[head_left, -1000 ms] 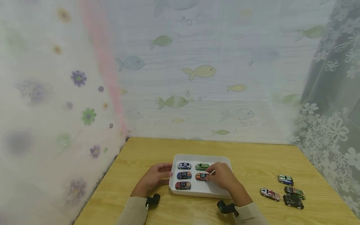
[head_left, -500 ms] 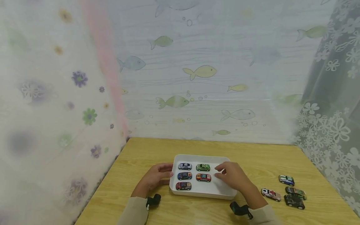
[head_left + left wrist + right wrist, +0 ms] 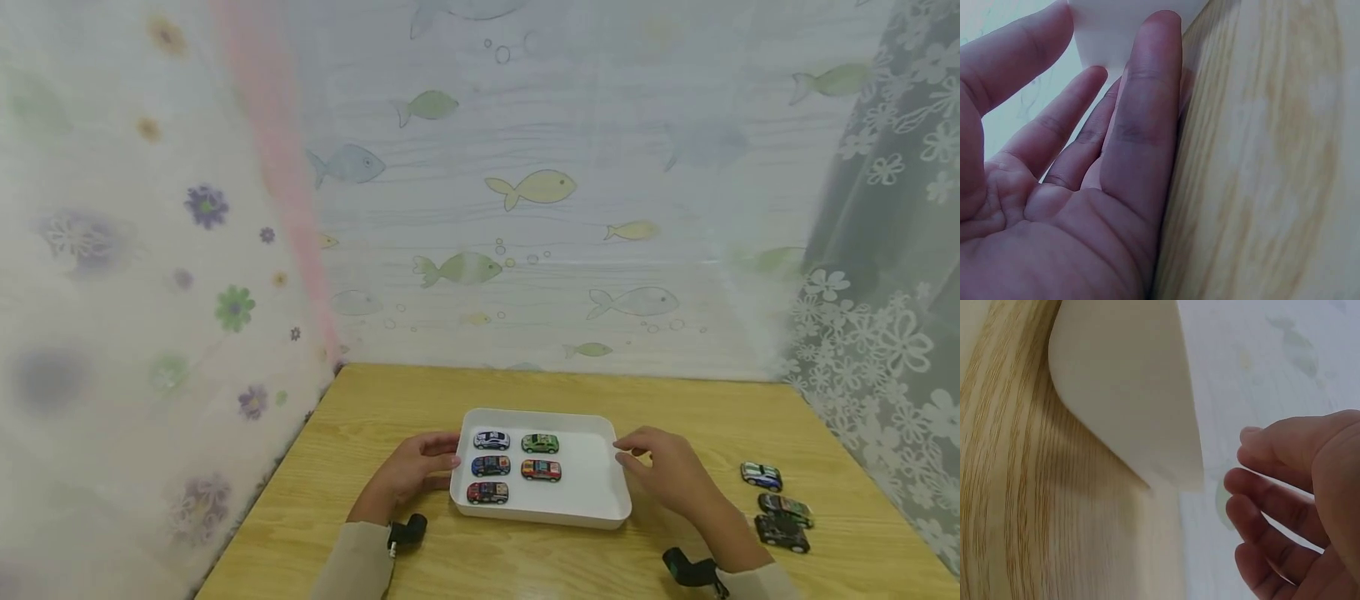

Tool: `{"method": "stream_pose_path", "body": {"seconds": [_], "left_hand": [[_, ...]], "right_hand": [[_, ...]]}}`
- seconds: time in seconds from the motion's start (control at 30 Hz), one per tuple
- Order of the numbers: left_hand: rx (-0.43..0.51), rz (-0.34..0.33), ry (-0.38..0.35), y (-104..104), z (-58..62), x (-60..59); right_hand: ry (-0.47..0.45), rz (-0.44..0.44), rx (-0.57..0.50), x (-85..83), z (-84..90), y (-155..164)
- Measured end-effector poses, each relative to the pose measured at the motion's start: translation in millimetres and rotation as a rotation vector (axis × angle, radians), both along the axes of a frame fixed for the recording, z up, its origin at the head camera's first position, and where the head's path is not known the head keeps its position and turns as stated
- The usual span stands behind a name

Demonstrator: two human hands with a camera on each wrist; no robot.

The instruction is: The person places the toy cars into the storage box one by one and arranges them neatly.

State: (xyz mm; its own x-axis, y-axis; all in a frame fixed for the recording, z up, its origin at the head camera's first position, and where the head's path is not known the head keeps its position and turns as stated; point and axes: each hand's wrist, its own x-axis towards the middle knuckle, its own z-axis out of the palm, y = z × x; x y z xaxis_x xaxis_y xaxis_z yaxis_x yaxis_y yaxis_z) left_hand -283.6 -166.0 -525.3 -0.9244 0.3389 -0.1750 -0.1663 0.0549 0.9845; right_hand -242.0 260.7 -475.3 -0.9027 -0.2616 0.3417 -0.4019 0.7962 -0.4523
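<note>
A white tray (image 3: 588,492) holds several toy cars in two columns. The left column has a white-and-blue car (image 3: 491,440), a blue car (image 3: 491,466) and a dark red car (image 3: 487,492). Beside them are a green car (image 3: 540,443) and a red-and-orange car (image 3: 541,470). My left hand (image 3: 408,472) rests against the tray's left wall, fingers extended and thumb at the rim. Near the right rim is my right hand (image 3: 667,467), fingers loosely bent and holding nothing; the right wrist view shows it apart from the tray wall (image 3: 1129,394).
To the right on the wooden table (image 3: 420,392) lie a white-green-blue car (image 3: 761,476), a dark multicoloured car (image 3: 785,509) and a black car (image 3: 782,532). Fish-patterned sheeting (image 3: 540,275) stands behind the table, with a flowered sheet (image 3: 172,417) on the left.
My right hand let go of the red-and-orange car and moved right, out past the tray's rim. It now hides a white-and-red car on the table. My left hand stayed put.
</note>
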Motion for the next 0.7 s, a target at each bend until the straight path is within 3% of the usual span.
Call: {"method": "stream_pose_path", "body": {"seconds": [0.47,0.7], "left_hand": [[0.001,0.005,-0.001,-1,-2.7,-0.4],[0.02,-0.008,0.0,-1,-3.8,-3.1]], "right_hand": [[-0.108,-0.049,0.114,12.4,-4.2,52],[-0.17,-0.07,0.094,20.3,-3.1,76]]}}
